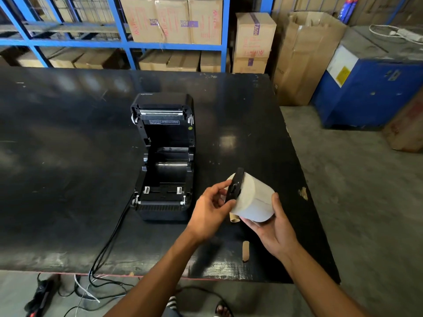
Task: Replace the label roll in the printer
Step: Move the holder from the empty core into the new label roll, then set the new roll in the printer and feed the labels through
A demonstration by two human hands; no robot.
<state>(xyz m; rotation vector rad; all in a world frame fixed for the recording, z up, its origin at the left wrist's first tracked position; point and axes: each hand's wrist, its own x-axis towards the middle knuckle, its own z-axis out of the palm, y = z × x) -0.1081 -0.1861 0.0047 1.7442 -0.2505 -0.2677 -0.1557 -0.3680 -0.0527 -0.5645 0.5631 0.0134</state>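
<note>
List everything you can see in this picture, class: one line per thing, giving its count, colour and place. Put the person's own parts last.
Table: one, black, fills the middle.
Label printer: one, black, lid open, table centre.
Label roll: one, white, held right of the printer.
Roll holder: one, black, at the roll's left end.
Cardboard core: one, brown, on the table under the roll.
Cardboard scrap: one, brown, near the table's front edge.
Cables: several, black and white, from printer to floor.
Cardboard boxes: many, brown, on blue shelving behind.
Blue machine: one, far right.
Hands: two; left hand on the holder, right hand under the roll.
</note>
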